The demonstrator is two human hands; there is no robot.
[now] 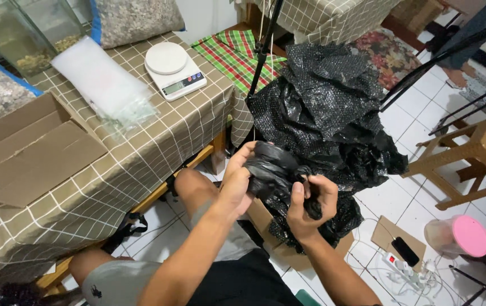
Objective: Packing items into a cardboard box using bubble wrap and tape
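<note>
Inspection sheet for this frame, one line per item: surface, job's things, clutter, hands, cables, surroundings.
Surface: table under a tan checked cloth, at the person's left.
Job's things: crumpled black plastic bundle held over the lap; big heap of black bubble wrap right behind it.
Clutter: white kitchen scale, stack of clear bags, open cardboard box, glass tank.
Hands: left hand grips the bundle's left side; right hand pinches its lower right part.
Cables: white power strip with tangled white leads on the floor.
Surroundings: white tiled floor, wooden stool, pink-lidded jar, black stand legs.
</note>
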